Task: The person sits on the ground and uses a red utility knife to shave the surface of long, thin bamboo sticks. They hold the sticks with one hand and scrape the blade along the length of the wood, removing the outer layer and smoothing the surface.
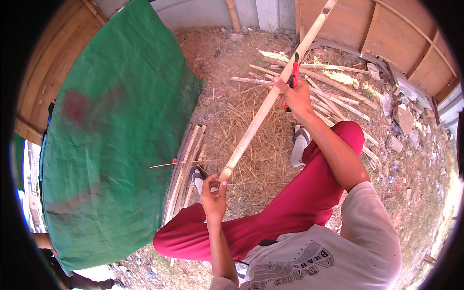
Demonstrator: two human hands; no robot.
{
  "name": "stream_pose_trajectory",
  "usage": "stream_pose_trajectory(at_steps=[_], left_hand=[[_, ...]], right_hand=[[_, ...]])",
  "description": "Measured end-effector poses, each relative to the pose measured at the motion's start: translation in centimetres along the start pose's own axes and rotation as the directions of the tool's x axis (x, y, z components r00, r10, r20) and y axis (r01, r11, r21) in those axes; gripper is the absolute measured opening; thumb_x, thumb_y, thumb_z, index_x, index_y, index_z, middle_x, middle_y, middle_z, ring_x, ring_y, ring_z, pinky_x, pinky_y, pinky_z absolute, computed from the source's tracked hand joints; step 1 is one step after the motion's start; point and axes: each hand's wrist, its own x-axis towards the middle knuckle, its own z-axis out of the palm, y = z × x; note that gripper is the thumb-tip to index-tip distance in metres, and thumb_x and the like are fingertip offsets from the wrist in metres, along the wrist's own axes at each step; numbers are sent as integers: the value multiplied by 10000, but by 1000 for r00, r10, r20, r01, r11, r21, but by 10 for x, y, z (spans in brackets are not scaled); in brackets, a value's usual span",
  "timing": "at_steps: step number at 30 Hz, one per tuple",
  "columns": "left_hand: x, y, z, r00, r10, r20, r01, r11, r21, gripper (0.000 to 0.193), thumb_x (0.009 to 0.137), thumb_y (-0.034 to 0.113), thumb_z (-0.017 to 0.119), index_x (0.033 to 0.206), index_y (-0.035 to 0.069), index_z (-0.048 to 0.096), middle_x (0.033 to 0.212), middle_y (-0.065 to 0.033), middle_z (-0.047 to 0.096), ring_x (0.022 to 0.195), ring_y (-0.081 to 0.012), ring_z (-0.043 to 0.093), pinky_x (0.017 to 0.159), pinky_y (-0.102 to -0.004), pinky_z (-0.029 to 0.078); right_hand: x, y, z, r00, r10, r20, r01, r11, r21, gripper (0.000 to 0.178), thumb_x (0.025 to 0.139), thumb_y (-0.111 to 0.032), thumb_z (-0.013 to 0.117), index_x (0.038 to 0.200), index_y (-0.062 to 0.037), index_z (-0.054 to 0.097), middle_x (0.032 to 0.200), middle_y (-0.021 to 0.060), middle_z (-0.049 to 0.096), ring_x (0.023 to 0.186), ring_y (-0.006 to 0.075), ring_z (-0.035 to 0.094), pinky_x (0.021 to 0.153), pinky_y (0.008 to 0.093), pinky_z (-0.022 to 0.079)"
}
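A long pale split bamboo strip (261,116) slants across the view, from near my left knee up to the far right. My left hand (214,199) has its fingers closed round the strip's near end. Further up, my right hand (296,96) grips a red and black utility knife (294,77). Its fingers and thumb also rest against the strip, and the knife lies close along the strip's right side. Whether the blade touches the bamboo I cannot tell. Thin straw-like shavings (256,145) are heaped on the ground under the strip, between my feet.
Several bamboo strips (338,96) lie piled beyond my right knee, and more cut strips (186,164) lie by my left foot. A green tarp (116,135) hangs along the left. Wooden panels (401,38) stand at the far right, with rubble (405,118) before them.
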Motion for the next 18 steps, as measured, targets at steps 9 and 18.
stream_pose_trajectory(at_steps=[9,18], left_hand=[[-4,3,2,999,-15,36,12,997,79,316,883,107,763,1149,-3,633,1146,-157,667,970,-252,669,712,-338,571],[-4,11,5,963,172,-207,-128,969,211,161,900,102,736,890,-47,677,1184,-204,621,1008,-346,646,848,-437,527]], right_hand=[[0,-4,-4,999,-27,-36,27,1000,-9,178,926,-159,743,949,0,667,845,58,693,687,115,641,571,266,513],[-4,-10,-3,998,-28,-48,28,1000,-3,168,924,-147,743,946,-1,662,826,43,678,654,108,607,568,261,510]])
